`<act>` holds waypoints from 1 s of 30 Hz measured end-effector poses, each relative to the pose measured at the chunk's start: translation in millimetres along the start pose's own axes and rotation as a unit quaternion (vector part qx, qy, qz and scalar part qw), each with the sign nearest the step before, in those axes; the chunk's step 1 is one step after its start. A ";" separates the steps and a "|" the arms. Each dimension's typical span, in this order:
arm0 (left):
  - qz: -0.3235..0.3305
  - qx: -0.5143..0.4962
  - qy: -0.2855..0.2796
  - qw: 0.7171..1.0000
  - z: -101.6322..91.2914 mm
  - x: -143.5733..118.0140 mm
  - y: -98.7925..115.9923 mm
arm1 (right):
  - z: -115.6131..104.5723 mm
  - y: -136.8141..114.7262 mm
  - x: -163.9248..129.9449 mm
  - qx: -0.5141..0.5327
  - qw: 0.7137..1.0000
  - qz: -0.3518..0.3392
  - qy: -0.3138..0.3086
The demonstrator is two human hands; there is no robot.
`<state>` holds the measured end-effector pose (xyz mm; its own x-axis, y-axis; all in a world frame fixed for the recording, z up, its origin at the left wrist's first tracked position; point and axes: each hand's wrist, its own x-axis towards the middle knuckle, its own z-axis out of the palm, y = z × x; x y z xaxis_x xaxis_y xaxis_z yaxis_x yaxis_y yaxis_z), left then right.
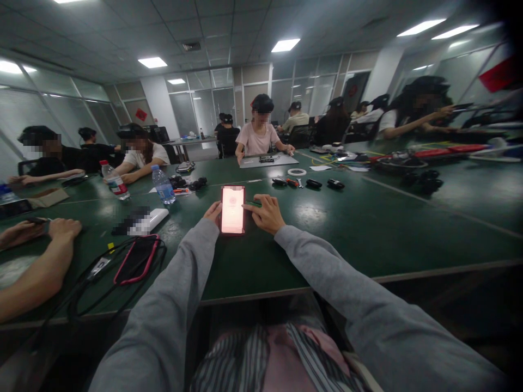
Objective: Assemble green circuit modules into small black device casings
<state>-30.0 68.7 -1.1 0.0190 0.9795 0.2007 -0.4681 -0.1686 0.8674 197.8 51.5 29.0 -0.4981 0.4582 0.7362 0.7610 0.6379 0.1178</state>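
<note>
— Where does the view look from?

— From the person's head, seated at the near edge of the green bench. It faces forward and somewhat down, so both grey sleeves run away from the lower corners toward the middle.

— How near is it?

— Close to the person's own lap and arms, which fill the bottom. The left hand and right hand sit mid-frame beside a lit phone, a short reach out.

— And farther off?

— The wide lens bends the room. People across the bench look small, ceiling lights fill the top. There is only this one view, so nothing is shared.
</note>
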 end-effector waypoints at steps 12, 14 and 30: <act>0.005 0.008 0.008 1.000 -1.3 1.5 -1.3 | 4.0 2.8 0.6 0.005 0.999 0.035 0.025; 0.005 0.009 0.001 1.000 -2.1 1.2 -1.4 | 5.5 3.7 0.6 0.008 0.999 0.043 0.032; 0.008 0.000 0.008 1.000 1.5 -1.5 1.8 | 7.2 6.3 1.3 0.002 0.997 0.077 0.028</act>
<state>-29.5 66.7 0.9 -0.0026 0.9783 0.2070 -0.4675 -0.1842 0.8646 199.0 60.6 25.9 -0.3506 0.5161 0.7815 0.8249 0.5653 -0.0033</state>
